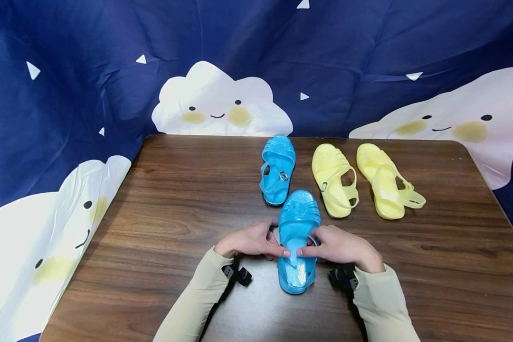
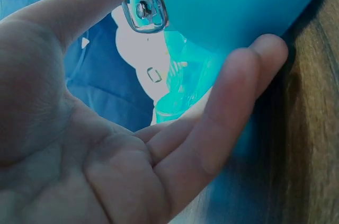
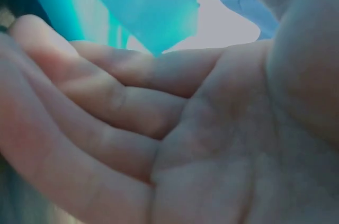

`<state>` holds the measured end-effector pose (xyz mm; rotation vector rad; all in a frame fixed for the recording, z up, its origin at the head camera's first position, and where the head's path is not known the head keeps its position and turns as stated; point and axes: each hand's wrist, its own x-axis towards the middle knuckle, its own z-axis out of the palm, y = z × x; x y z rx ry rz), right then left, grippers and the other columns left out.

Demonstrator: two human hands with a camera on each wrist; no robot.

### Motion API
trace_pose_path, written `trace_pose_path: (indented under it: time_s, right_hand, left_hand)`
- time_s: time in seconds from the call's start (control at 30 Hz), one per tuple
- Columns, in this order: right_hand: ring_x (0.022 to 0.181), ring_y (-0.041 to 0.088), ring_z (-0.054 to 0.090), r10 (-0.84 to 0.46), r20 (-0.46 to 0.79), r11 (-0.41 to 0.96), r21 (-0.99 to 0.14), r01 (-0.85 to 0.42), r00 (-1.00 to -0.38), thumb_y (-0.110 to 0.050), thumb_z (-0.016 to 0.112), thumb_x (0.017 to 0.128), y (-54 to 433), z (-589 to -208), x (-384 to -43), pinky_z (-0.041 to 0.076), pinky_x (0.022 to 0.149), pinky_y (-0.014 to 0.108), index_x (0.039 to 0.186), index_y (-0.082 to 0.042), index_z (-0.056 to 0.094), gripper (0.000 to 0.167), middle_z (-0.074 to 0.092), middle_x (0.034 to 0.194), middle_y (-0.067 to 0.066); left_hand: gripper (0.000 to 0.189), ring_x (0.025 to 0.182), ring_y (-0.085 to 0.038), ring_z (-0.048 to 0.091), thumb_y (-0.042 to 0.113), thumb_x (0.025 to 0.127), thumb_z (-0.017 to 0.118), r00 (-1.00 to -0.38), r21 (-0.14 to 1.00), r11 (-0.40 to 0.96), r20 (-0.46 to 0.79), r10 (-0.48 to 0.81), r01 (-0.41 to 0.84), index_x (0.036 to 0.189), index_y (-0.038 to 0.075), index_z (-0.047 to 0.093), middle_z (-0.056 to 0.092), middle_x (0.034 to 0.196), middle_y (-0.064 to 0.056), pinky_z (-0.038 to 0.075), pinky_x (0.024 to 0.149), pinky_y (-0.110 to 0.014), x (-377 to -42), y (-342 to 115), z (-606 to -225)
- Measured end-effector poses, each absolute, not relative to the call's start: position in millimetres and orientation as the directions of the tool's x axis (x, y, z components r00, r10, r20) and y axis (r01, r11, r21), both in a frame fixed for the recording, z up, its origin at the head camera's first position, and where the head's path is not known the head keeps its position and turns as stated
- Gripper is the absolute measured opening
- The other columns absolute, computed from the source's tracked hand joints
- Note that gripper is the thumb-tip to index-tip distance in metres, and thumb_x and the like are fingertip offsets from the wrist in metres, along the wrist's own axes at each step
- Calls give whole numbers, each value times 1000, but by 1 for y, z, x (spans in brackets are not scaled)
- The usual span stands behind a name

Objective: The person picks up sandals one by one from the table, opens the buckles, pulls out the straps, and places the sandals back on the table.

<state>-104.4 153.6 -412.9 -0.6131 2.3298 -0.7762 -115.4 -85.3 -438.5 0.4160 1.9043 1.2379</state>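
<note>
Close in front of me a blue jelly sandal (image 1: 299, 213) points its toe away, sole down over the table. My left hand (image 1: 255, 239) grips its left side, thumb on the insole and fingers at the lower edge. From the opposite side my right hand (image 1: 339, 244) holds it the same way, thumb pressed near the other thumb. A metal buckle (image 2: 145, 8) shows beside the left thumb in the left wrist view. The right wrist view has the curled right fingers (image 3: 106, 91) along the blue plastic. Just beyond the toe lies another blue sandal (image 1: 278, 154).
Two yellow sandals, a left one (image 1: 331, 166) and a right one (image 1: 378, 166), lie to the right of the blue pair, toes pointing away. All rest on a brown wooden table (image 1: 188, 199). A dark blue cloth (image 1: 325, 47) with white clouds hangs behind it.
</note>
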Motion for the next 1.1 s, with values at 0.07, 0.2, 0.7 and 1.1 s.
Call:
trace_pose_path:
  time_s: [0.07, 0.2, 0.7, 1.1]
  right_hand:
    - [57, 9, 42, -587, -395, 718, -657, -229, -707, -49, 64, 88, 154, -413, -104, 35, 51, 24, 74, -12, 55, 41, 43, 65, -5]
    - [57, 9, 42, -593, -396, 710, -668, -223, -701, -48, 65, 87, 155, -412, -104, 35, 51, 23, 73, -12, 54, 41, 43, 64, -5]
    - [60, 8, 45, -627, -371, 678, -693, -245, -685, -49, 65, 87, 157, -402, -100, 37, 53, 22, 82, -12, 56, 39, 47, 69, -5]
    - [68, 9, 49, -618, -290, 638, -729, -250, -731, -49, 65, 88, 161, -390, -96, 41, 59, 23, 96, -9, 55, 42, 54, 81, -2]
  left_hand:
    - [77, 68, -17, 68, 25, 86, 74, -625, 869, 469, -456, 634, -158, 143, 0, 28, 72, 79, -4, 56, 67, -30, -115, -85, -439]
    - [80, 70, -19, 69, 25, 86, 74, -632, 864, 470, -467, 618, -179, 143, 0, 25, 72, 80, -4, 56, 69, -30, -114, -85, -438]
    - [80, 70, -13, 66, 20, 85, 74, -650, 887, 439, -419, 635, -143, 141, 0, 21, 69, 81, -3, 54, 70, -26, -111, -89, -427]
    - [84, 76, -20, 67, 17, 87, 71, -686, 918, 294, -394, 612, -264, 146, 13, 12, 61, 99, -12, 58, 74, -39, -112, -92, -419]
